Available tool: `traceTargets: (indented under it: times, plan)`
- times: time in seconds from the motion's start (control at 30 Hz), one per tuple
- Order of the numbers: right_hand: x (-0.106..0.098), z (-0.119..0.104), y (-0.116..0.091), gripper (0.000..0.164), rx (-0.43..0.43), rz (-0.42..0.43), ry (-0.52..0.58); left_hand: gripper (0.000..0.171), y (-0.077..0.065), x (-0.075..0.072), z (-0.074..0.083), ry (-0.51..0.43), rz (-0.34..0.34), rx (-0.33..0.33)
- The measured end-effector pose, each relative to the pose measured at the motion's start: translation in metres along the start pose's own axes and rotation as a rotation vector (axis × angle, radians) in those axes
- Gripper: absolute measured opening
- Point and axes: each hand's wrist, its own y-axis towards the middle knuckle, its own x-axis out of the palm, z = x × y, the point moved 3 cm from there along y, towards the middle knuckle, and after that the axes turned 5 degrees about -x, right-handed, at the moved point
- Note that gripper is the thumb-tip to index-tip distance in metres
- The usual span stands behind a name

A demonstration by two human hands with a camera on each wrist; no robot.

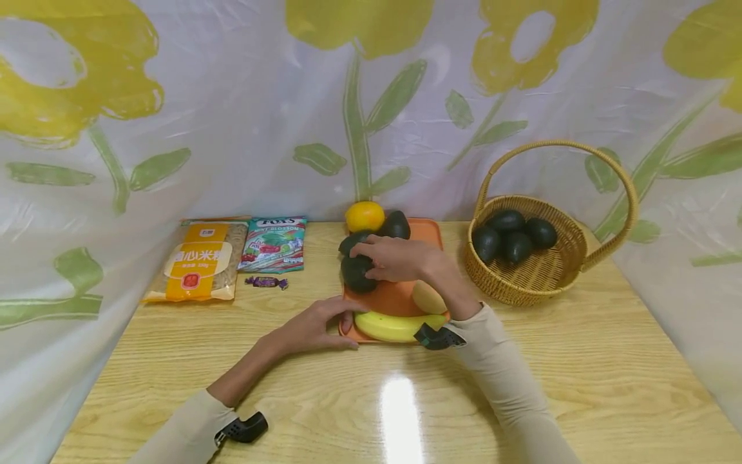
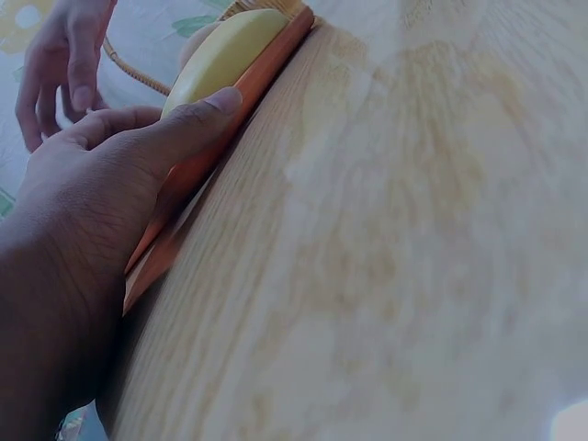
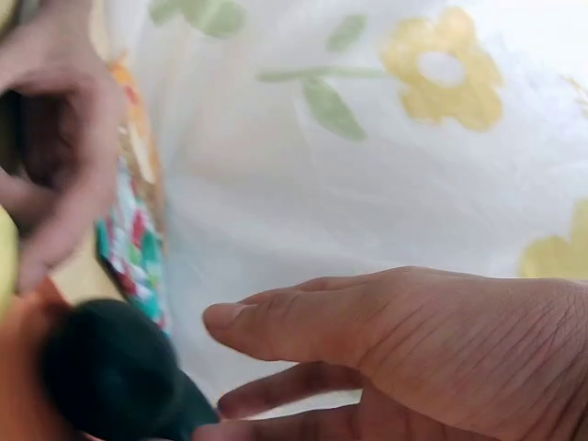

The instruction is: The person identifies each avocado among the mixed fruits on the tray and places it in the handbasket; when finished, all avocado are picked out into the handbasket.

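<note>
My left hand (image 1: 319, 325) grips the front left corner of an orange tray (image 1: 394, 296), its thumb along the rim in the left wrist view. Beside those fingers a yellow banana (image 1: 391, 327) lies along the tray's front edge. My right hand (image 1: 400, 258) reaches over the tray with relaxed, spread fingers, the fingertips right at a dark avocado (image 1: 357, 276). In the right wrist view that avocado (image 3: 110, 367) sits below the fingers, outside their curl. Two more avocados, one of them at the back (image 1: 397, 225), and a yellow-orange fruit (image 1: 365, 216) lie behind. A tan oval item (image 1: 428, 298) is partly hidden by my right forearm.
A wicker basket (image 1: 510, 288) with a tall handle stands at the right, holding several avocados (image 1: 516, 247). To the left lie an orange-and-clear food packet (image 1: 197, 261), a green candy bag (image 1: 274, 245) and a purple wrapped candy (image 1: 266, 282). A flowered curtain closes off the table's back.
</note>
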Motion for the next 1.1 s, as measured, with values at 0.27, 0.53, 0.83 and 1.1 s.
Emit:
traceTargets:
  times: [0.27, 0.53, 0.83, 1.1]
  plan:
    - [0.023, -0.008, 0.019, 0.055, 0.037, -0.009, -0.205, 0.057, -0.002, 0.002, 0.001, -0.002, -0.001, -0.01]
    - [0.029, -0.012, 0.023, 0.038, -0.014, -0.091, -0.17, 0.058, -0.003, 0.003, -0.002, 0.016, 0.008, -0.009]
    - [0.037, -0.01, 0.026, 0.053, 0.023, -0.19, -0.075, 0.058, -0.006, 0.004, -0.005, 0.028, 0.013, 0.016]
    - [0.032, -0.008, 0.028, 0.055, 0.008, -0.133, -0.117, 0.058, -0.003, 0.0, 0.0, 0.045, 0.029, 0.004]
